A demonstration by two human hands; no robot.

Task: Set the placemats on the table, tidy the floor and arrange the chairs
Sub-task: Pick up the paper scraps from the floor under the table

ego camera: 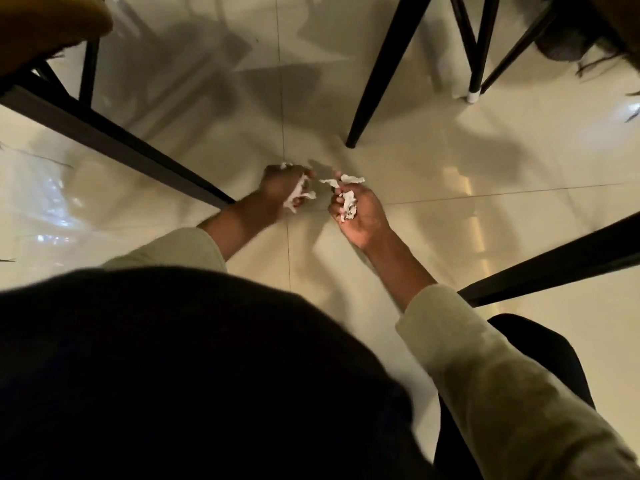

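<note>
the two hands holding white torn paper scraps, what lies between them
In the head view, only a narrow strip of bare glossy cream floor tile separates the left hand from the right hand; each grips white torn paper scraps.

The room was dim and warm-toned, and my view bowed outward at its edges. Glare pooled on the glossy floor tiles (460, 188), while soft overlapping shadows spread beneath the chair legs (384, 74). My left hand (282, 192) smeared with motion blur.

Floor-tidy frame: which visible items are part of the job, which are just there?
Job:
- left hand closed on crumpled white paper scraps
- right hand holding more torn white paper bits
- black metal chair legs
- glossy cream floor tiles

Just there:
- mustard-yellow seat cushion
- dark fringed fabric
</note>
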